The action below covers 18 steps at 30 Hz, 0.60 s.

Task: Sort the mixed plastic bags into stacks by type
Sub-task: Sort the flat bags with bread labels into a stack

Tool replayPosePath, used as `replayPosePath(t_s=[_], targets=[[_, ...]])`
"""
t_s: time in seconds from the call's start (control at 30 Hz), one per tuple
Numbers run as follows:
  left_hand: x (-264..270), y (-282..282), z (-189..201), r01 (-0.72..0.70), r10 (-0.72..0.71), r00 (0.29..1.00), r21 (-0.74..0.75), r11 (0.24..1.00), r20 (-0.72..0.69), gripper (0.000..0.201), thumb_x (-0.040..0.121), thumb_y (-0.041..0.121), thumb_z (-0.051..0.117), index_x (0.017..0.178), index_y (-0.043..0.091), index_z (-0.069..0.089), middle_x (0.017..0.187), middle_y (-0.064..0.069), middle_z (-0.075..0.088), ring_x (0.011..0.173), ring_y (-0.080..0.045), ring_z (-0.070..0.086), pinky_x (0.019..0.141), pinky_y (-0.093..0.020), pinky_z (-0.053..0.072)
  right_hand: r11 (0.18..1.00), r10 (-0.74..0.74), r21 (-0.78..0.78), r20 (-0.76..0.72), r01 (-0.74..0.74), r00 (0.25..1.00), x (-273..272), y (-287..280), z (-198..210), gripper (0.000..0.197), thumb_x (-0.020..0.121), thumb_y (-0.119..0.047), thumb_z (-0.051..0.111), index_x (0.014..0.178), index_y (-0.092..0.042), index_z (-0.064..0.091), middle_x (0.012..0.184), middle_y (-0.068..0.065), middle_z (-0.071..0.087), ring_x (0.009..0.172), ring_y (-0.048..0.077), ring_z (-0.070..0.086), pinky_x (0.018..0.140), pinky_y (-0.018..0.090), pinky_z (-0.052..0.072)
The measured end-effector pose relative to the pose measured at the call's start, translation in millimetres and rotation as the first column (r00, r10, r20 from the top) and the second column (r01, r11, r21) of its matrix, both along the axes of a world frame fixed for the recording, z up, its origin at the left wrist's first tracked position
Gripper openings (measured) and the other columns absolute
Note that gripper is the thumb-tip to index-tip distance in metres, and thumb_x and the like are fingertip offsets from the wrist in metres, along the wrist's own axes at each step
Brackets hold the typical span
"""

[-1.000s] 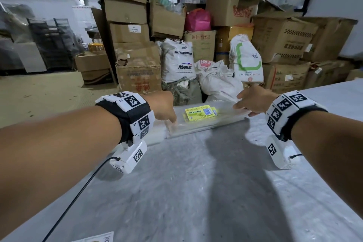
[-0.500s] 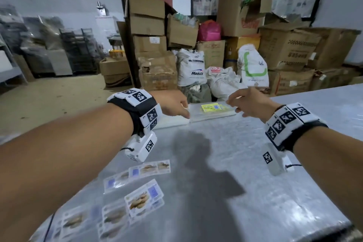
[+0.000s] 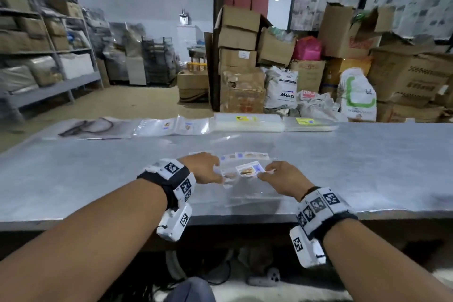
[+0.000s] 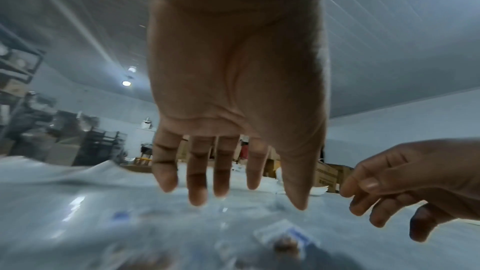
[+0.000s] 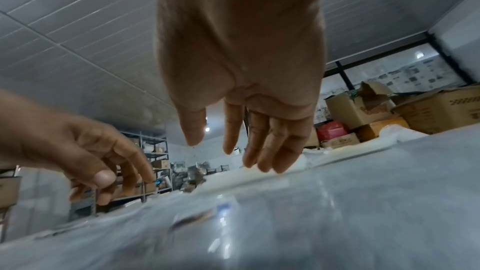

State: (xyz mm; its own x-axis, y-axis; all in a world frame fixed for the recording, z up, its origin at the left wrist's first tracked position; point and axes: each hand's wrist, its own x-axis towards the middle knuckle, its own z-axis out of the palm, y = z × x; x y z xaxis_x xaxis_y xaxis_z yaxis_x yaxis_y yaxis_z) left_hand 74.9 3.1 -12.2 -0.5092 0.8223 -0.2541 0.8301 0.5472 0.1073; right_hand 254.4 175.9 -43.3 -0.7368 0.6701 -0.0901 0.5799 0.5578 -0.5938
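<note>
Mixed clear bags lying directly between left hand and right hand, long axis across; fingers extended, relaxed, gripping nothing; equally near.

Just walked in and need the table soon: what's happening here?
A person is sorting clear plastic bags on a grey metal table. Both hands, left hand and right hand, reach down, open, to the loose pile of picture-labelled clear bags near the front edge. Sorted stacks, including yellow-labelled clear bags, line the far edge.
</note>
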Motion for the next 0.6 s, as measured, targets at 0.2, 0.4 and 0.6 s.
replayPosePath(t_s=[0.2,0.4,0.6], targets=[[11,-35,-61,-0.122,0.123,0.992,0.124,0.985,0.0,0.064,0.094,0.065,0.047,0.149,0.032,0.041,0.152,-0.008,0.036,0.14,-0.036,0.03,0.111,-0.054,0.031,0.977,-0.054,0.214,0.181,0.014,0.982,-7,-47,-28,0.052,0.092,-0.058,0.056,0.135,-0.028,0.058,0.14,0.004,0.055,0.131,0.03,0.048,0.11,0.044,0.035],[16,-42,-82,-0.131,0.159,0.986,0.377,0.917,-0.044,0.059,0.094,0.065,0.047,0.147,0.038,0.047,0.157,0.007,0.036,0.145,-0.023,0.027,0.114,-0.046,0.021,0.943,-0.049,0.331,0.035,0.034,0.998,-5,-66,-50,0.045,0.096,-0.056,0.051,0.13,-0.028,0.062,0.142,-0.003,0.055,0.136,0.024,0.043,0.112,0.045,0.029],[11,-42,-87,-0.127,0.15,0.988,0.4,0.908,-0.025,0.058,0.094,0.063,0.048,0.147,0.039,0.046,0.157,0.01,0.036,0.146,-0.02,0.025,0.114,-0.043,0.02,0.939,-0.131,0.314,-0.055,0.142,0.99,-12,-47,-42,0.046,0.095,-0.067,0.048,0.123,-0.033,0.062,0.121,-0.006,0.068,0.118,0.021,0.058,0.103,0.045,0.032]])
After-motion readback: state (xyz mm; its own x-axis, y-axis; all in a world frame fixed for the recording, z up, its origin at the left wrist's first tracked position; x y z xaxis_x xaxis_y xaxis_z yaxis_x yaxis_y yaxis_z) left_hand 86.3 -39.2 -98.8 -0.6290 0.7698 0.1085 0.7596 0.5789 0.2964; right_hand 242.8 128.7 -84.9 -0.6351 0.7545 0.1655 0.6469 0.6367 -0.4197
